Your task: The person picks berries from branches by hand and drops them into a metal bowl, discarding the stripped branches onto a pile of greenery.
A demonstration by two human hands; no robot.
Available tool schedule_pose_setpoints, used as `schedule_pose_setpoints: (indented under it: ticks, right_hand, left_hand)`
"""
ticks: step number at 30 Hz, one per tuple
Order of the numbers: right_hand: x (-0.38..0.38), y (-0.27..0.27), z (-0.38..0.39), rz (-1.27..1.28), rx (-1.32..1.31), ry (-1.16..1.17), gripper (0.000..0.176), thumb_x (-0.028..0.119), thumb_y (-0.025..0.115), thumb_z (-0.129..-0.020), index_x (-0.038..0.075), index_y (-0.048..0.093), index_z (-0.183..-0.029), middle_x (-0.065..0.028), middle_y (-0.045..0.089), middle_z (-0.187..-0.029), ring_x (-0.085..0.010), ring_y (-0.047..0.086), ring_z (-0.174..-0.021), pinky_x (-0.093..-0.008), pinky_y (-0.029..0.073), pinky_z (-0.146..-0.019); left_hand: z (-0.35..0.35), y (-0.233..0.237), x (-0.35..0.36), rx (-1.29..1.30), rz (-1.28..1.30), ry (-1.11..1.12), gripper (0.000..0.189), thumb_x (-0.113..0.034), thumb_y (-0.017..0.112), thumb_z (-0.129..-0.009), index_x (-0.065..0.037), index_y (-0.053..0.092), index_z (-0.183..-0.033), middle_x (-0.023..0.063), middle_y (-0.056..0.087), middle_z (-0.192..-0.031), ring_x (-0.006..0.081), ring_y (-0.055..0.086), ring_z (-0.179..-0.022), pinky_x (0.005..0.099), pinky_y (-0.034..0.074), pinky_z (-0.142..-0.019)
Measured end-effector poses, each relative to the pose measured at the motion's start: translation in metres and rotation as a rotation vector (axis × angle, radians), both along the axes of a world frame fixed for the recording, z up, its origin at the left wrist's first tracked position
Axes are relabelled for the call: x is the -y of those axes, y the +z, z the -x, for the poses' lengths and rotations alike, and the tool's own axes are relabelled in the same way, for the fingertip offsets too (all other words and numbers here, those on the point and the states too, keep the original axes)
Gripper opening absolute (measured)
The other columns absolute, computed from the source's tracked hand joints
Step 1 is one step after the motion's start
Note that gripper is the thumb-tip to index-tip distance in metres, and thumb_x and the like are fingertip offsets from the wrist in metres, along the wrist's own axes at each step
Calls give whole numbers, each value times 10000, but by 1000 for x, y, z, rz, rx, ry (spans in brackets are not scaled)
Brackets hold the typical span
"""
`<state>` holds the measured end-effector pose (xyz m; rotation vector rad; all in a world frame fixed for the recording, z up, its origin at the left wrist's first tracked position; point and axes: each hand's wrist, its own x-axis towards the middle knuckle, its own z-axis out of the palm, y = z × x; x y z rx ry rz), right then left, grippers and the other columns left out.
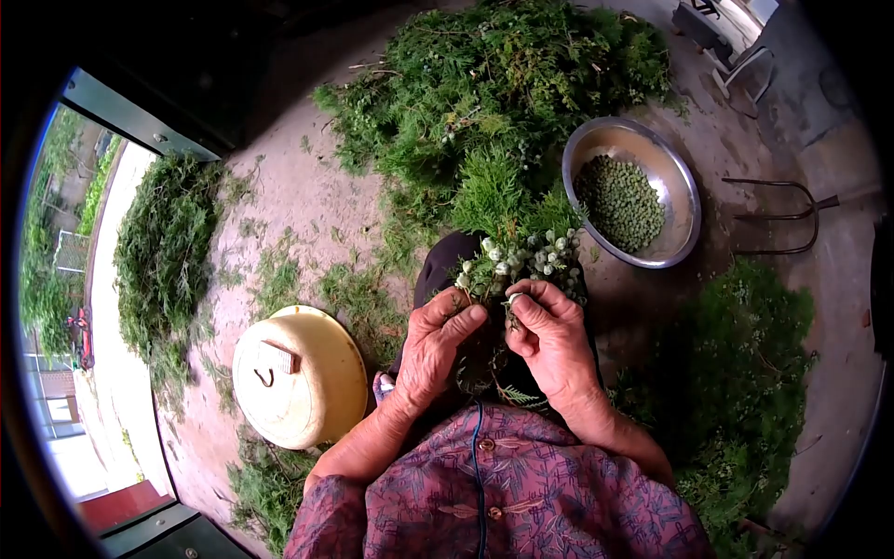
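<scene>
Fingers of the left hand [445,337] pinch thumb against forefinger on the stem of a leafy green sprig studded with round, pale green cones [535,253], as I see it. Across from it, the right hand [549,337] presses its thumb and forefinger together at the sprig's near side, a pale bit showing between them. The sprig lies above the person's dark-trousered lap. Beyond it spreads a large heap of feathery green branches [503,84] on the grey concrete floor [279,196]. To the right of the heap I make out a round, shiny metal basin [684,177], partly filled with small green cones [622,200]. Farther right lies a dark metal fork head with curved prongs [808,216]. On the left sits an upturned pale yellow basin [307,382] with a small block [277,358] on top.
</scene>
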<state>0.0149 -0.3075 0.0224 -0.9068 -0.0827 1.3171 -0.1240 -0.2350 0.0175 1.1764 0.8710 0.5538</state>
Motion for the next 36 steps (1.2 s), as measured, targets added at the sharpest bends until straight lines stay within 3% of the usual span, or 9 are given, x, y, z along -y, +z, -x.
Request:
schedule_pose_setpoints:
  ticks: [4, 5, 8, 13, 18, 21, 27, 31, 36]
  right_hand:
    - [0, -3, 3, 30, 80, 26, 141, 62, 652, -812, 35, 611, -944, 26, 552, -689, -35, 444, -497, -168, 308, -412]
    - [-1, -5, 4, -15, 120, 25, 154, 57, 659, -804, 37, 615, -950, 26, 566, -708, -31, 444, -499, -164, 312, -411]
    - [-4, 1, 8, 66, 96, 1, 162, 68, 659, -806, 41, 616, -960, 25, 578, -722, -29, 441, -503, -167, 314, -409]
    - [-1, 2, 2, -14, 46, 75, 119, 129, 582, -880, 46, 609, -961, 42, 480, -657, -38, 431, -503, -171, 295, -415]
    - [2, 2, -1, -28, 53, 110, 139, 153, 579, -886, 40, 606, -962, 33, 488, -666, -40, 426, -497, -172, 287, -403]
    - [3, 1, -8, -76, 60, 122, 154, 168, 577, -889, 36, 605, -962, 30, 488, -667, -42, 431, -498, -171, 282, -394]
    - [1, 4, -6, -15, 79, 134, 182, 224, 554, -902, 59, 589, -972, 17, 471, -624, -51, 432, -491, -168, 287, -382]
    - [2, 3, -8, -34, 42, 141, 160, 177, 560, -897, 47, 599, -982, 9, 500, -658, -54, 427, -487, -173, 294, -389]
    - [5, -2, -9, -70, -15, 228, 198, 161, 572, -886, 28, 601, -1030, 4, 518, -689, -67, 417, -467, -182, 298, -385]
  left_hand:
    - [-3, 6, 4, 2, -203, -6, 267, -279, 607, -863, -13, 602, -887, 39, 526, -744, 136, 490, -713, 286, 410, -661]
    - [-2, 10, 2, -52, -380, -65, 291, -283, 646, -833, -13, 600, -931, 62, 553, -767, 165, 525, -737, 295, 426, -674]
    - [-8, 14, 3, -91, -559, -80, 207, -169, 702, -778, -7, 605, -863, 68, 556, -755, 175, 538, -720, 294, 433, -647]
    - [-3, 7, 2, -27, -264, -8, 152, -129, 662, -813, -9, 581, -765, 24, 524, -705, 114, 494, -670, 269, 414, -614]
    - [-1, 1, 3, -72, -156, 35, 161, -139, 604, -861, -20, 563, -761, -45, 493, -677, 52, 423, -649, 223, 369, -583]
    - [-4, 7, 7, 13, 120, 186, 165, -147, 600, -865, -25, 555, -765, -70, 475, -671, 42, 397, -644, 212, 353, -576]
    - [3, 4, 6, 41, -49, 56, 90, -99, 595, -842, -11, 602, -861, -40, 546, -777, 57, 471, -721, 219, 394, -656]
    - [-1, 11, 5, 91, 11, 72, 138, -81, 612, -817, 1, 617, -927, -1, 567, -871, 93, 513, -825, 251, 413, -750]
    - [1, 14, 0, 13, -135, -50, 176, -73, 648, -788, -5, 638, -950, 38, 578, -900, 130, 532, -861, 264, 416, -792]
